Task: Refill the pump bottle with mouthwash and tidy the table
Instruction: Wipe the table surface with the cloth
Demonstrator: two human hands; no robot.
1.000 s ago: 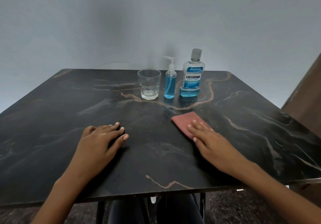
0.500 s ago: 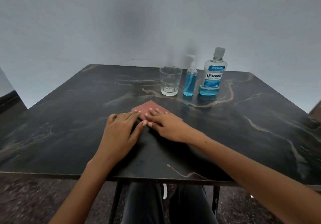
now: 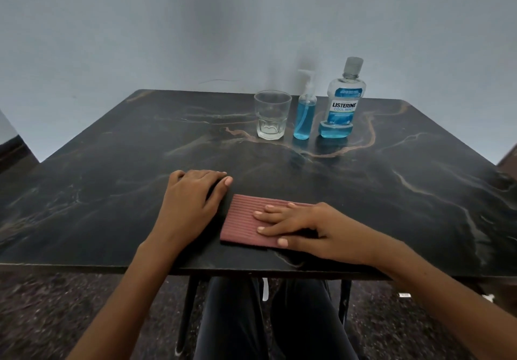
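Observation:
A small pump bottle (image 3: 304, 113) nearly full of blue liquid stands at the back of the dark marble table (image 3: 112, 180). Right of it stands a capped mouthwash bottle (image 3: 344, 102) with only a little blue liquid at its bottom. A folded reddish ribbed cloth (image 3: 243, 220) lies near the front edge. My right hand (image 3: 296, 227) lies flat on the cloth, fingers spread, pressing it to the table. My left hand (image 3: 193, 200) rests palm down on the bare table just left of the cloth, holding nothing.
An empty clear glass tumbler (image 3: 272, 115) stands left of the pump bottle. A grey wall rises behind the table. My legs and the table's metal legs show below the front edge, over a speckled floor.
My right hand has slid the cloth from the right to the centre, then back toward the front edge. My left hand has stayed flat on the table. The camera view has shifted.

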